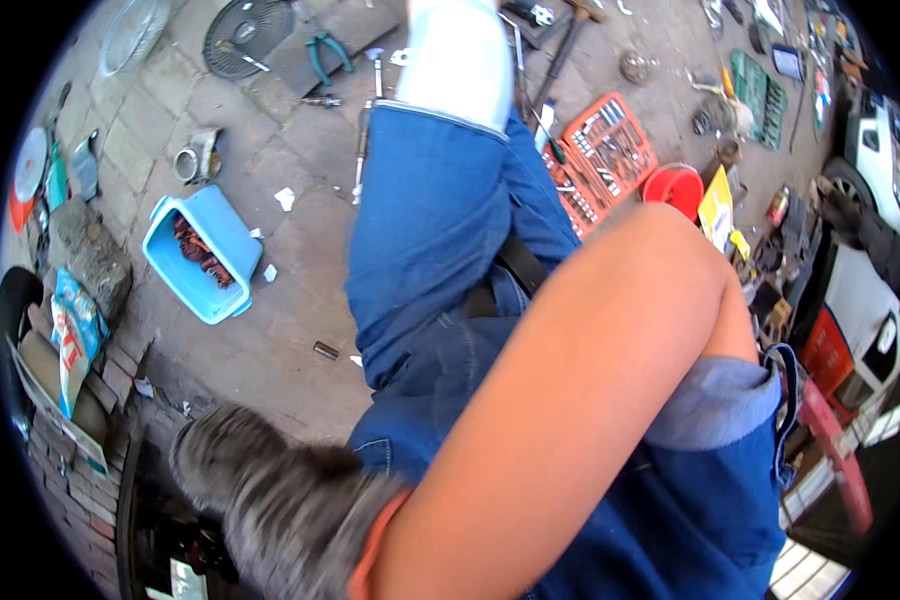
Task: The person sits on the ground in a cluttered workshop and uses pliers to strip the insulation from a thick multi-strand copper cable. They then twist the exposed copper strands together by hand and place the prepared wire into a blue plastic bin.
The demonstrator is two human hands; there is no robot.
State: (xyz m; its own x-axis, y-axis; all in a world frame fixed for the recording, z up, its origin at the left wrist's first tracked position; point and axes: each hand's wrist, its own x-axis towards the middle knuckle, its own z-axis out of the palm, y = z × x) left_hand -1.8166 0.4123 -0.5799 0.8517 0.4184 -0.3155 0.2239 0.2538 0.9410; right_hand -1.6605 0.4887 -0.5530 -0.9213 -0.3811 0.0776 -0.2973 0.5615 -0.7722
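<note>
My right arm (570, 400) folds across my body from a rolled denim sleeve at the right. At the lower left is my right hand (290, 490), in a grey glove with an orange cuff. Motion smears the glove, so its fingers and anything in them cannot be made out. It is nearest to a dark recess (160, 530) beside the paving. Denim-covered legs (420, 230) stretch upward through the middle, the nearer ending in a pale turned-up cuff. My left hand does not show.
On the paved floor at left lies a tipped light-blue basin (235, 235) with a reddish-brown clump inside. A large stone (85, 255) and a blue-white bag (75, 335) stand beyond it. Right of the legs are an orange socket set (610, 150), a red bucket (673, 188) and scattered tools.
</note>
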